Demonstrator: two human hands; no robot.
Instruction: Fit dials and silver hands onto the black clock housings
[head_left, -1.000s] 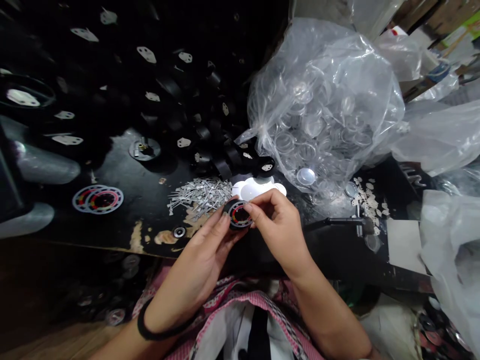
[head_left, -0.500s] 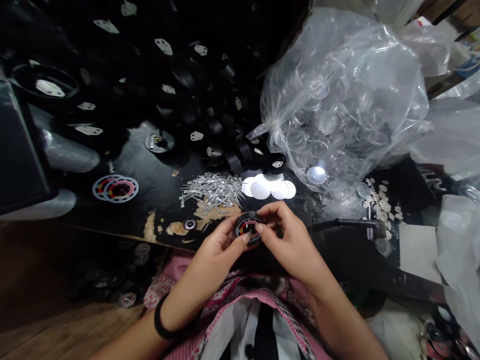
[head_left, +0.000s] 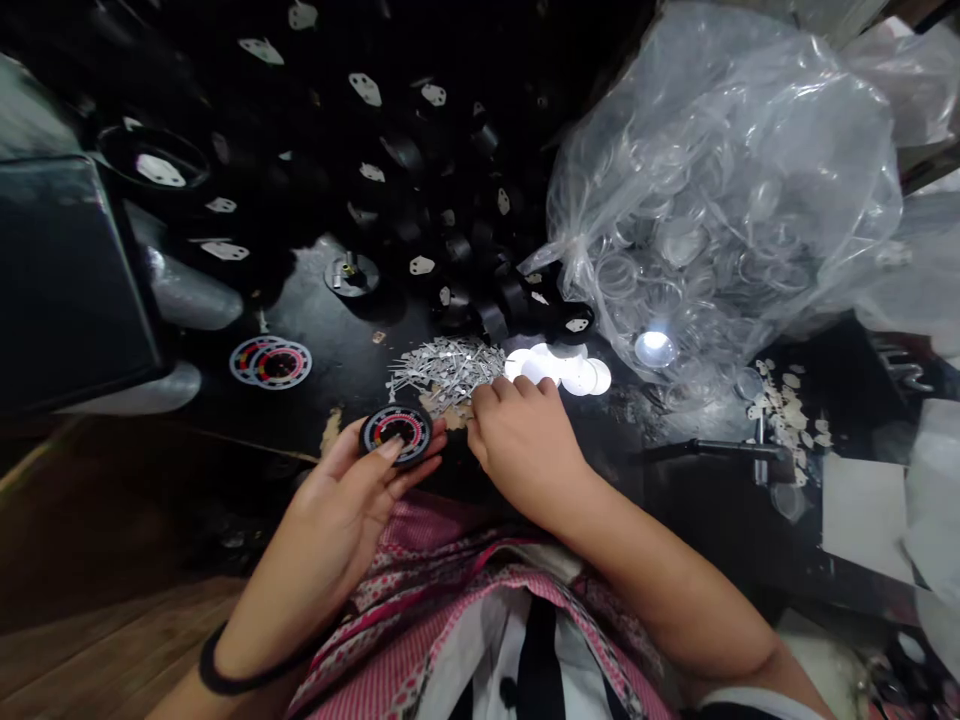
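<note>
A round black gauge (head_left: 411, 428) with a red, yellow and white dial rests in my left hand (head_left: 352, 495). The left thumb presses on the dial's face while the fingers support it from beneath. My right hand (head_left: 529, 450) is over the near right edge of a heap of thin grey pointers (head_left: 442, 368). Its fingers are curled, and their tips are hidden, so anything pinched there is not visible. White round discs (head_left: 581, 376) lie just beyond the right knuckles.
Two printed dial plates (head_left: 282, 366) overlap at left, near a black box-like panel (head_left: 67, 280). Black ring housings and a gauge movement (head_left: 350, 275) lie behind. A plastic bag of clear lenses (head_left: 697, 230) fills the back right. At right are a black-handled hammer (head_left: 712, 448) and small pale plates (head_left: 795, 410).
My right hand has left the gauge and moved to the pointer heap. My left hand has carried the gauge leftward. The whole view has shifted slightly.
</note>
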